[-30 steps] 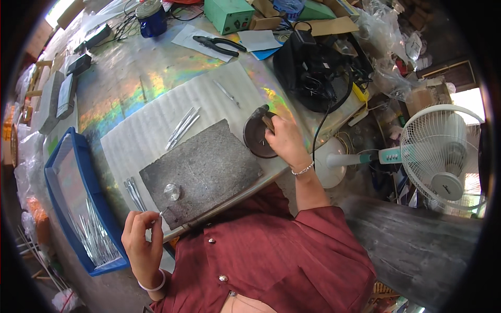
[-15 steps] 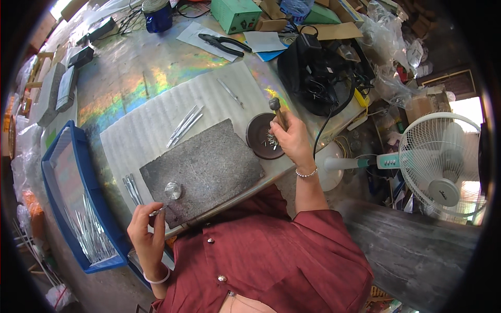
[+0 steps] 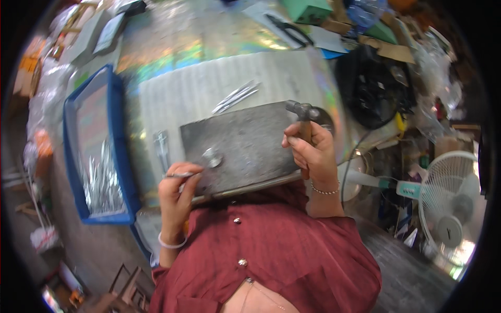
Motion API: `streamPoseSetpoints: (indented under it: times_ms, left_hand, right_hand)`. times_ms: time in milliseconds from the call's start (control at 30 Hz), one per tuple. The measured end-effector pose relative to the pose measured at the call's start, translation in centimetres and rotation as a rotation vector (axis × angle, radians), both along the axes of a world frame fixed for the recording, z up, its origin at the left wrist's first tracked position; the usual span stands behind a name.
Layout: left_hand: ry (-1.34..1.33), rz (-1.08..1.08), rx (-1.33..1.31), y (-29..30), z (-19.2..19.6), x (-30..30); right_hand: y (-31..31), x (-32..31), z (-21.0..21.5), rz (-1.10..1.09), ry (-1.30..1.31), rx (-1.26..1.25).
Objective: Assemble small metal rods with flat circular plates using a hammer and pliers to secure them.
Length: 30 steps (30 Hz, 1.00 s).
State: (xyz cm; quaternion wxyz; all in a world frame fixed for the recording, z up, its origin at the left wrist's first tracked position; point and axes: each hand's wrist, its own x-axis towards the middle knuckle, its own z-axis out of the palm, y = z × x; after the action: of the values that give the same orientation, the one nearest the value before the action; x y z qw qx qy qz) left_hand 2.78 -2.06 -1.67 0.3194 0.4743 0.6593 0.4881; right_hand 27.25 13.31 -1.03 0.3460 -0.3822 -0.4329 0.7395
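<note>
My right hand [image 3: 312, 151] clenches a small metal-headed hammer [image 3: 302, 112] over the grey metal slab [image 3: 245, 143]; my left hand [image 3: 177, 190] pinches a thin silver strip [image 3: 180, 175] at the slab's near-left edge.

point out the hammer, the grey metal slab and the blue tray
hammer [image 3: 301, 110]: head view, on its metal head above the right hand.
grey metal slab [image 3: 250, 146]: head view, on its bare top face.
blue tray [image 3: 71, 151]: head view, on its left rim.
</note>
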Motion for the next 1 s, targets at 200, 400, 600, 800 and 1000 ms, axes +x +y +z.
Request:
streamPoseSetpoints:
  times_ms: [200,400,600,800,1000]
  left_hand:
    - [-1.088,0.005,-0.022,0.3,1.0,1.2]
    - [-1.368,-0.088,0.059,0.0,-0.9,1.4]
    - [-1.396,-0.112,0.054,-0.1,-0.7,1.5]
    - [-1.352,-0.123,0.102,0.1,-0.6,1.6]
    - [-0.822,-0.11,0.205,0.2,0.0,1.8]
  right_hand:
    - [-3.5,-4.0,2.1,0.31,0.066,-0.074]
    - [-5.0,-6.9,2.3,0.468,0.095,0.071]
    - [-5.4,-7.4,1.6,0.471,0.079,0.111]
    - [-5.3,-7.3,1.6,0.468,0.082,0.115]
    - [-5.3,-7.3,0.9,0.449,0.113,0.077]
